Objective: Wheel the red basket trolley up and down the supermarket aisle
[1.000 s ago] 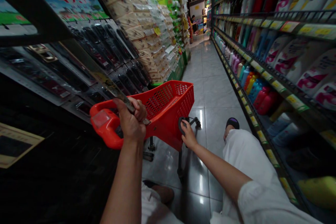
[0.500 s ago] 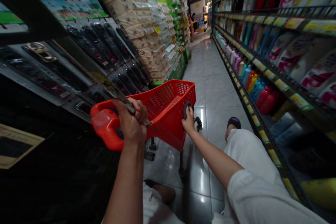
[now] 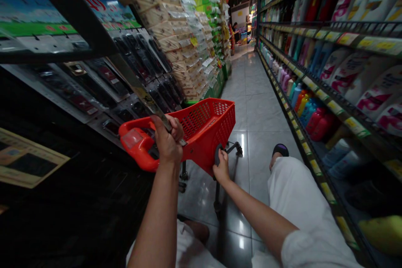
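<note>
My left hand point(image 3: 169, 138) is closed around the lower end of a long, flat, worn strip point(image 3: 144, 96) that slants down from the dark rack at upper left. Below and behind that hand is the handle of a red plastic shopping cart point(image 3: 201, 150). The cart has a perforated basket and dark metal legs. In my right hand point(image 3: 222, 167) is a small dark grey pad point(image 3: 217, 153), pinched between fingers and thumb. The pad lies against the cart's outer side, low near its front leg. Its exact kind is hard to make out.
Packaged belts point(image 3: 138, 54) hang on the rack at left. Stacked tissue packs point(image 3: 176, 37) stand beyond them. Shelves of bottles point(image 3: 314, 109) line the right side. A tiled aisle point(image 3: 248, 79) runs ahead to a distant person point(image 3: 235, 27). My sandalled foot point(image 3: 279, 150) is at right.
My right hand has moved the dark pad down and slightly left along the cart's side. My left hand still grips the strip; the view has shifted a little.
</note>
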{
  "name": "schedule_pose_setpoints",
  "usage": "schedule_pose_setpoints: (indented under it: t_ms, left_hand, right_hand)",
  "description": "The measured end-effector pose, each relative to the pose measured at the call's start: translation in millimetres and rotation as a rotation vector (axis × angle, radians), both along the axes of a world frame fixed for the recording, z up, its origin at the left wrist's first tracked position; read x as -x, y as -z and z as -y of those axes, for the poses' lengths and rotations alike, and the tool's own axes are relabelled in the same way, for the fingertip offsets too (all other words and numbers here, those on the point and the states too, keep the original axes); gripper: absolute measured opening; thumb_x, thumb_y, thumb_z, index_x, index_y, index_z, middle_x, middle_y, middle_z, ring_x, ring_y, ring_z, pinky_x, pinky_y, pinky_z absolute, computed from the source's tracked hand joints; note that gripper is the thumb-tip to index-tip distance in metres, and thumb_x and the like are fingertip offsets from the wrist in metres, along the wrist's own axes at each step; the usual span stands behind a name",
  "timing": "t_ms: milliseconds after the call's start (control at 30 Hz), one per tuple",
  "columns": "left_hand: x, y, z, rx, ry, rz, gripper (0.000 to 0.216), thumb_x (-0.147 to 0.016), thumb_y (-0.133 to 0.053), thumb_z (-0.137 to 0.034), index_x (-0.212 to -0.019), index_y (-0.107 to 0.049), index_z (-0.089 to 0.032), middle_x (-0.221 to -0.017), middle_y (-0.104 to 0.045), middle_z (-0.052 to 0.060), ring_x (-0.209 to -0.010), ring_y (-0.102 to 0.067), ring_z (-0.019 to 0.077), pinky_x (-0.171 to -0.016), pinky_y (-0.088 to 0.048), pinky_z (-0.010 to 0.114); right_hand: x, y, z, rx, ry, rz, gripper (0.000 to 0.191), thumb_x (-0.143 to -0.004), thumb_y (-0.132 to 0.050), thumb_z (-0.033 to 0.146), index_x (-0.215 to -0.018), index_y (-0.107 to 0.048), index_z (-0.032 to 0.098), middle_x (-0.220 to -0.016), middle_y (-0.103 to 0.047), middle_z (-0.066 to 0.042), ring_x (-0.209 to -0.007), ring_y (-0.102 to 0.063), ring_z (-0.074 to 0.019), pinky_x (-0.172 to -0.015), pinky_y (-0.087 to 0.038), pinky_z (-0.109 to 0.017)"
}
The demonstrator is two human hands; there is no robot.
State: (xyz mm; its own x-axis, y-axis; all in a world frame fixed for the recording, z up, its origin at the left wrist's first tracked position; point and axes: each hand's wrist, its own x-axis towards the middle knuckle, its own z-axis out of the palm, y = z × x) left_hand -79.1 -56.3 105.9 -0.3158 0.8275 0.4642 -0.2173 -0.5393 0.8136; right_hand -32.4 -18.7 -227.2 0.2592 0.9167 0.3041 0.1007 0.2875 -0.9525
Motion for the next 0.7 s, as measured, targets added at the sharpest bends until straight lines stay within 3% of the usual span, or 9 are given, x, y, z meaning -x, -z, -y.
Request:
schedule_pose_setpoints:
  t_ms: [67, 167, 300, 400, 500, 600, 700]
  left_hand:
    - [0.7, -0.6, 1.0, 0.015, 0.005, 0.018, 0.061, -0.089, -0.049, -0.07, -0.056, -0.047, -0.018, -0.043, -0.024, -0.009, -0.035, -0.016, 0.005, -0.036, -0.014, 0.018]
    - [1.8, -0.6, 1.8, 0.017, 0.026, 0.026, 0.061, -0.09, -0.048, -0.069, -0.057, -0.049, -0.018, -0.044, -0.024, -0.009, -0.035, -0.017, 0.0051, -0.036, -0.015, 0.018]
    - [2.6, 0.8, 2.6, 0.025, 0.047, 0.005, 0.061, -0.089, -0.05, -0.07, -0.057, -0.049, -0.018, -0.044, -0.027, -0.008, -0.035, -0.02, 0.0051, -0.036, -0.017, 0.018]
    - [8.0, 0.1, 6.0, 0.065, 0.004, -0.045, 0.061, -0.089, -0.047, -0.071, -0.061, -0.054, -0.018, -0.047, -0.04, -0.005, -0.039, -0.037, 0.0066, -0.04, -0.028, 0.017]
    - [20.9, -3.7, 15.3, 0.22, 0.031, -0.142, 0.062, -0.089, -0.043, -0.073, -0.072, -0.063, -0.017, -0.062, -0.061, 0.001, -0.052, -0.055, 0.011, -0.05, -0.043, 0.021]
    - [34.0, -7.7, 28.0, 0.377, 0.105, -0.236, 0.06, -0.087, -0.048, -0.073, -0.091, -0.068, -0.017, -0.079, -0.072, 0.007, -0.071, -0.066, 0.0174, -0.062, -0.051, 0.026]
    - [38.9, -8.9, 35.4, 0.389, 0.179, -0.254, 0.059, -0.086, -0.054, -0.07, -0.111, -0.067, -0.018, -0.097, -0.075, 0.011, -0.09, -0.069, 0.023, -0.072, -0.053, 0.031]
  right_hand:
    - [1.5, -19.2, 7.5, -0.014, -0.003, -0.019, 0.086, -0.059, -0.051, 0.001, -0.144, -0.052, 0.014, -0.135, -0.048, -0.016, -0.134, -0.048, -0.0286, -0.119, -0.035, -0.049]
    - [-5.3, -65.7, 19.9, -0.076, -0.076, 0.004, 0.081, -0.06, -0.051, 0.002, -0.141, -0.056, 0.015, -0.132, -0.051, -0.015, -0.129, -0.052, -0.0285, -0.117, -0.039, -0.048]
    - [-22.0, -139.6, 38.0, -0.307, -0.172, 0.032, 0.084, -0.066, -0.051, 0.001, -0.146, -0.05, 0.026, -0.138, -0.05, -0.01, -0.132, -0.052, -0.0237, -0.117, -0.04, -0.043]
    - [-34.4, -180.6, 38.6, -0.449, -0.261, 0.122, 0.084, -0.069, -0.051, 0.0, -0.148, -0.048, 0.03, -0.144, -0.048, -0.008, -0.136, -0.048, -0.0226, -0.118, -0.038, -0.042]
    - [-49.0, -197.7, 19.4, -0.484, -0.381, 0.312, 0.076, -0.07, -0.051, 0.0, -0.139, -0.059, 0.031, -0.142, -0.054, -0.005, -0.132, -0.052, -0.0235, -0.116, -0.041, -0.043]
    - [-61.8, -198.9, -6.8, -0.374, -0.342, 0.417, 0.072, -0.068, -0.051, -0.002, -0.133, -0.064, 0.028, -0.139, -0.058, -0.006, -0.127, -0.056, -0.025, -0.113, -0.044, -0.045]
    - [-61.5, -199.0, -13.1, -0.29, -0.291, 0.399, 0.068, -0.07, -0.049, -0.001, -0.131, -0.066, 0.024, -0.138, -0.059, -0.007, -0.127, -0.058, -0.0248, -0.113, -0.044, -0.044]
